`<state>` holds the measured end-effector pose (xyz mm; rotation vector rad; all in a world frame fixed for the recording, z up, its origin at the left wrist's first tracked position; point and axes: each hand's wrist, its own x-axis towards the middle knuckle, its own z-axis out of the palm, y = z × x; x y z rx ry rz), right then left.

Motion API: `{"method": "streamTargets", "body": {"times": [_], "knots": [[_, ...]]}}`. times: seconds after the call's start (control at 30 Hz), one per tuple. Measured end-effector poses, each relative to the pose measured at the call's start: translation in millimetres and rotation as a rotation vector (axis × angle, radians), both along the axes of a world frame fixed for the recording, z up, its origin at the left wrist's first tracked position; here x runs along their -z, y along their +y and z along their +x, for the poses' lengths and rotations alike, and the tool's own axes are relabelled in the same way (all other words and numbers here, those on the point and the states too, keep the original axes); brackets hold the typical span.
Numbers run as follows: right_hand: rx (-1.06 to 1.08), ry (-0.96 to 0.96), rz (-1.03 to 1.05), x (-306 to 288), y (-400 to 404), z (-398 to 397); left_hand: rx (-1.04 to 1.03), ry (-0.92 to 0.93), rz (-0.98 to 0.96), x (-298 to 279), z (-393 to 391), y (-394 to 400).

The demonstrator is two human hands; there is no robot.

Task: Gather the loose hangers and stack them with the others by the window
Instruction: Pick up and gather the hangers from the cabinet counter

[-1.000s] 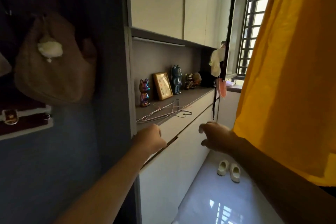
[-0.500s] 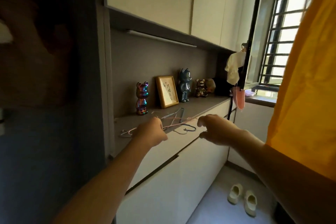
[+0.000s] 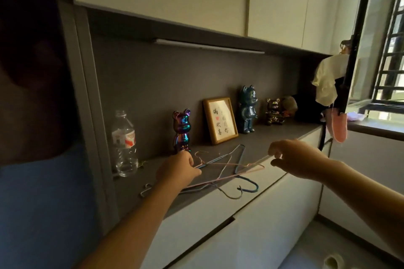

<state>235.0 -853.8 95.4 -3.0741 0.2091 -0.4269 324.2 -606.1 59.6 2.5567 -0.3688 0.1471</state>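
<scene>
Several thin wire hangers, pink and blue, lie tangled on the grey countertop; a blue hook curls over its front edge. My left hand is closed on the left end of the tangle, where the wires meet. My right hand is at the right end, thumb and fingers pinching a pink wire that runs into them. Both hands sit just above the counter. I see no other stack of hangers near the window.
Along the back wall stand a water bottle, an iridescent bear figurine, a framed picture, a blue figurine and a small gold bear. A small metal hook lies near the front. A pale cloth hangs on the window frame.
The view has come closer to the counter. Both hands rose from the cabinet front onto the hangers and closed on the two ends of the tangle.
</scene>
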Motion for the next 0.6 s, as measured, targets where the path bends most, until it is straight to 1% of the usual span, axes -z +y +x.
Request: {"method": "streamTargets", "body": {"times": [0.27,0.5,0.6], "knots": [[-0.061,0.078,0.025,14.2,-29.4,57.3,-0.156,0.034,0.044,14.6,29.7,-12.1],[-0.128,0.130,0.024,30.2,-20.5,114.0,-0.244,-0.021,0.092,25.1,64.4,-26.2],[-0.144,0.154,0.032,35.7,-11.8,142.3,-0.269,-0.008,0.128,34.6,80.8,-30.3]]}}
